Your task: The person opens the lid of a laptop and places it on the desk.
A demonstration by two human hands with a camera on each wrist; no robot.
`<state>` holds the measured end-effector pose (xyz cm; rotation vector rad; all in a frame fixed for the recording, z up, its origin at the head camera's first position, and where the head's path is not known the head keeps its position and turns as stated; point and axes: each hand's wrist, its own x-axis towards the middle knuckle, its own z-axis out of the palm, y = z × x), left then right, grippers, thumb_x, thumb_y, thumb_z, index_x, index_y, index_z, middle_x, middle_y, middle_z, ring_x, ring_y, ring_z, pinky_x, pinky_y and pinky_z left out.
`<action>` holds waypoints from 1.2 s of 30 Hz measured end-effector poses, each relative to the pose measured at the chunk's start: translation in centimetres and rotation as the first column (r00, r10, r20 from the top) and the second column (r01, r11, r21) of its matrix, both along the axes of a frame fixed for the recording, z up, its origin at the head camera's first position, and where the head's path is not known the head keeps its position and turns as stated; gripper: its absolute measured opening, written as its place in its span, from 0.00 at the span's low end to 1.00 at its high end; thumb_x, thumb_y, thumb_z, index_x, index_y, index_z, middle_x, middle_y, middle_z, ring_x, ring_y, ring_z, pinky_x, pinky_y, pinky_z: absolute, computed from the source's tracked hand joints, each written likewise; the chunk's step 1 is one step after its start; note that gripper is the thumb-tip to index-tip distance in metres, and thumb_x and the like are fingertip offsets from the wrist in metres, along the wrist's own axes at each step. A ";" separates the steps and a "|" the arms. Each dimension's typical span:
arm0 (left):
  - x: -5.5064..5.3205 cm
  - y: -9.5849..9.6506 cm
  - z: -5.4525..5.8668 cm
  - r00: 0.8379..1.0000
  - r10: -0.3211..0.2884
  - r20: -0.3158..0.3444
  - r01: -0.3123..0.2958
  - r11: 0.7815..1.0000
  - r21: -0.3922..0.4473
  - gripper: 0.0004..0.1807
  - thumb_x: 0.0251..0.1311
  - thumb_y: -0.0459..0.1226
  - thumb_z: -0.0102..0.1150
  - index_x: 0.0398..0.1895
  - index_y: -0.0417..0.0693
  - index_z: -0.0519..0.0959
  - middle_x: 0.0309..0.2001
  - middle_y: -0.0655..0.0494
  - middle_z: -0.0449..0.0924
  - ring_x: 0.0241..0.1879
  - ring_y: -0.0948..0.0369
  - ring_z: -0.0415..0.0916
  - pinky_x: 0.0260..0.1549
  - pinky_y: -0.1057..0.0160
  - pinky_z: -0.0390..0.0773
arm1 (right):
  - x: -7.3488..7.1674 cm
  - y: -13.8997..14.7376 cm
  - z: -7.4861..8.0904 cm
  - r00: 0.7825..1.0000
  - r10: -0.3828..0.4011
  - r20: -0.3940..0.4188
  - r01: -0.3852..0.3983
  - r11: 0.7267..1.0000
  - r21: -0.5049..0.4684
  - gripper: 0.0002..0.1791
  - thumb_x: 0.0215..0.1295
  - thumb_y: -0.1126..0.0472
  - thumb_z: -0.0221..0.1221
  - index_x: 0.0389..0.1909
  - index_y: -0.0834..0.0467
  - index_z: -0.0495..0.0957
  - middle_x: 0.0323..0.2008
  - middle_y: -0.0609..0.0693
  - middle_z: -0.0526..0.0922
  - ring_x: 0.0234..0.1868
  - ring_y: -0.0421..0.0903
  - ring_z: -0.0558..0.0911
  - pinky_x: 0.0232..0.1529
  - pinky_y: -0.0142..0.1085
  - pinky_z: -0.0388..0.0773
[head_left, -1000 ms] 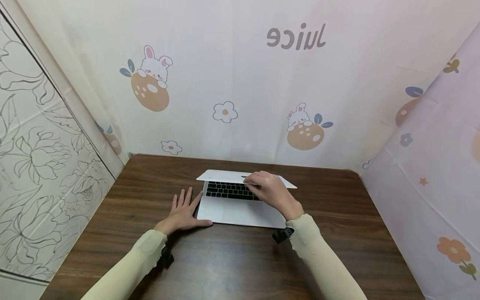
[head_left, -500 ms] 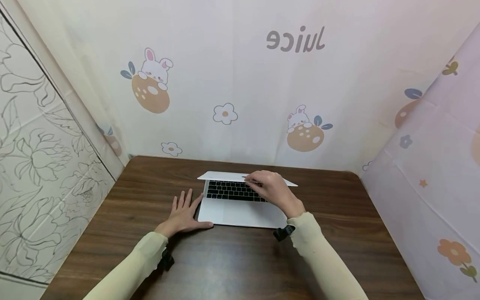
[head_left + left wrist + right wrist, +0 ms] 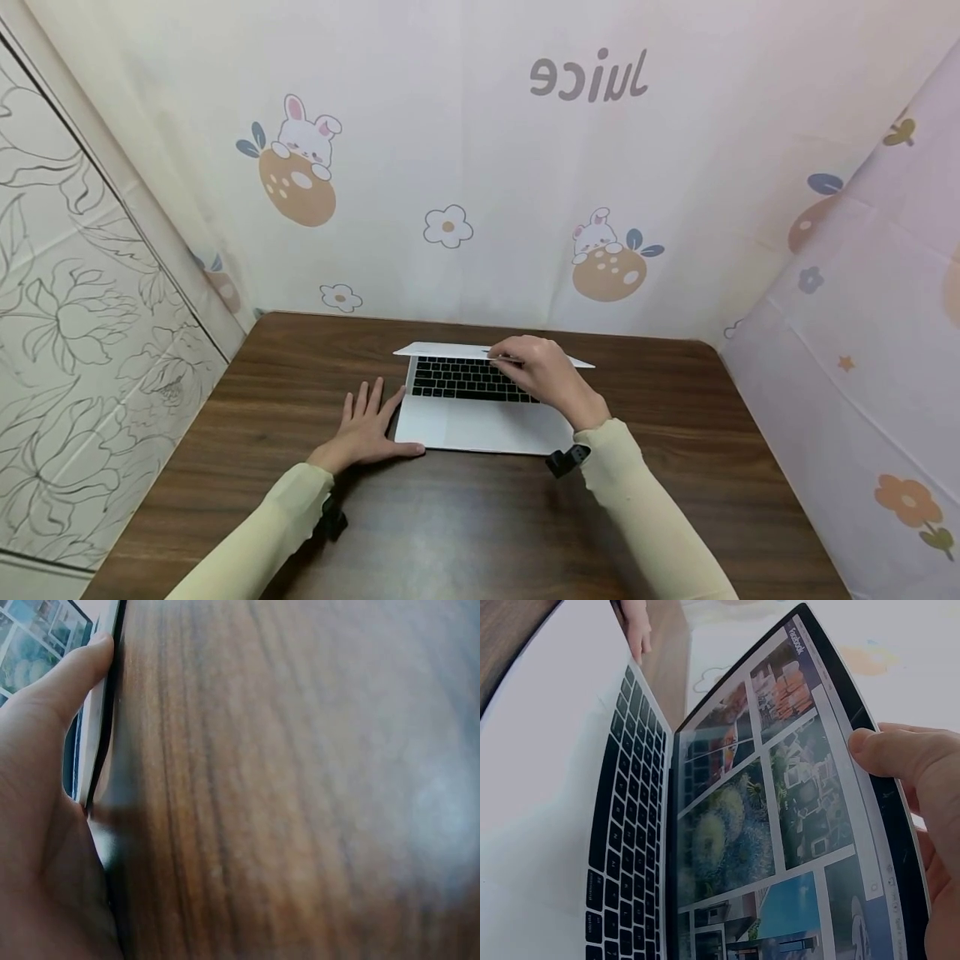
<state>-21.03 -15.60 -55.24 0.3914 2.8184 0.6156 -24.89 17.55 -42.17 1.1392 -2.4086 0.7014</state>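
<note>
Plainly, the laptop [image 3: 487, 427] sat partway open on the dark wooden table [image 3: 465, 525], its lid [image 3: 442, 351] leaning low over the keyboard [image 3: 453, 380]. From where I stood, the right hand [image 3: 546, 375] pinched the lid's upper edge between thumb and fingers, while the left hand [image 3: 363, 433] lay spread beside it, thumb touching the front left corner. Pictures showed on the screen [image 3: 727, 832].

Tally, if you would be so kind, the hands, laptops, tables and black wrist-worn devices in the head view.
Hands: 2 (left hand, right hand)
Laptop: 1
Table: 1
Black wrist devices: 2 (left device, right device)
Total: 6
</note>
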 end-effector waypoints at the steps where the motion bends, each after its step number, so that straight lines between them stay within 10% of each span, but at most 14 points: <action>1: 0.1 0.0 0.1 1.000 -0.001 0.001 0.001 1.000 -0.002 0.68 0.45 0.80 0.59 0.84 0.54 0.50 0.83 0.34 0.31 0.81 0.33 0.25 0.74 0.31 0.28 | -0.1 0.0 0.0 1.000 0.001 0.001 -0.001 1.000 0.002 0.07 0.67 0.66 0.67 0.44 0.57 0.88 0.40 0.50 0.91 0.37 0.42 0.88 0.37 0.36 0.85; 36: 0.0 -0.1 0.1 1.000 -0.007 0.011 0.007 1.000 0.015 0.68 0.45 0.79 0.60 0.85 0.56 0.48 0.83 0.35 0.28 0.81 0.34 0.22 0.74 0.31 0.24 | -1.7 -0.1 1.3 0.985 -0.054 0.165 0.054 0.999 0.007 0.03 0.71 0.60 0.65 0.40 0.54 0.86 0.37 0.47 0.90 0.36 0.40 0.87 0.40 0.36 0.86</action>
